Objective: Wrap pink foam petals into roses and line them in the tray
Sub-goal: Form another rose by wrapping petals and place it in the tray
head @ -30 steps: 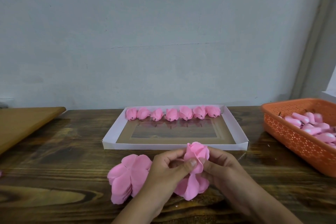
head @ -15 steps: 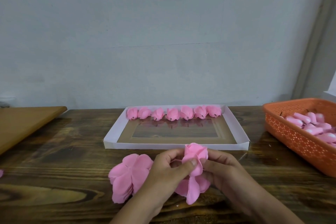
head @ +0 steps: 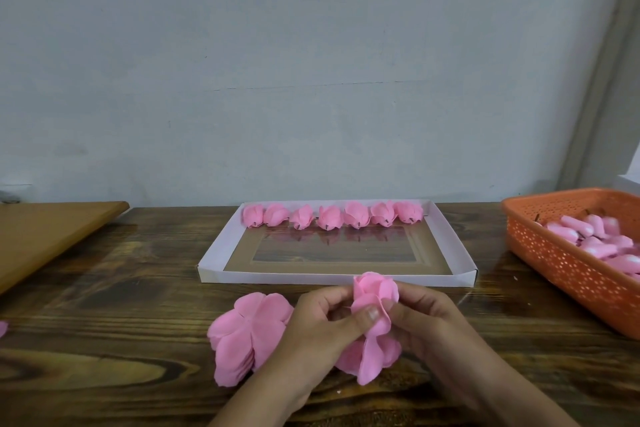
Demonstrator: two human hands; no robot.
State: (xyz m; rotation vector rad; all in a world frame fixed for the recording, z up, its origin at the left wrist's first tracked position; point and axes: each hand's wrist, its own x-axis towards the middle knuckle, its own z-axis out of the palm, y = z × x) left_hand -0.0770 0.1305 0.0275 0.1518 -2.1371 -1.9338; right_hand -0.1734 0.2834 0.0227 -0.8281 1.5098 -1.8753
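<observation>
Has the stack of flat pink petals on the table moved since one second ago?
No. The stack of flat petals lies at the same spot on the table, left of the left hand and before the white tray.

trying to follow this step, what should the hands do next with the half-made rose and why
Probably fold the next loose petal up around the bud. Both hands, left and right, pinch the rose, whose lower petals hang unwrapped, unlike the seven closed roses in the tray.

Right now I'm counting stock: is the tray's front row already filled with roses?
No, the seven roses line only the far edge of the tray; its near part lies bare.
</observation>
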